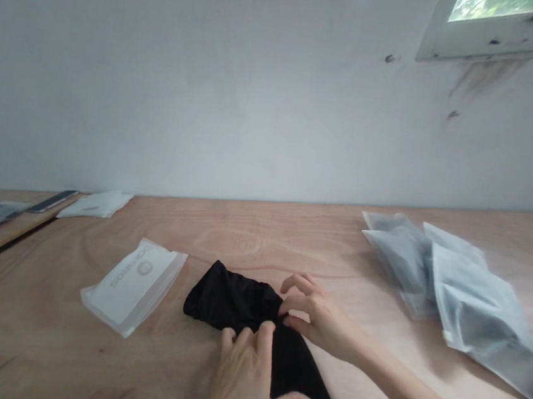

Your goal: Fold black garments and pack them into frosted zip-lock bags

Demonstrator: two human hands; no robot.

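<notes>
A black cloth item [237, 298] lies bent on the wooden table, one part reaching to the upper left and the other to the lower right. My left hand [248, 375] rests on its lower part, fingers apart and thumb spread out over the cloth. At the upper right edge of the bend, my right hand [314, 312] has its fingertips curled on the fabric, pinching it. Left of the cloth lies a flat printed plastic bag [136, 284] with a white insert.
Several filled frosted bags [484, 305] lie at the right of the table [243, 241]. White packets [97, 204] and a dark flat strip [51, 201] are at the back left. A gap between boards runs along the left. A wall [258, 97] stands behind.
</notes>
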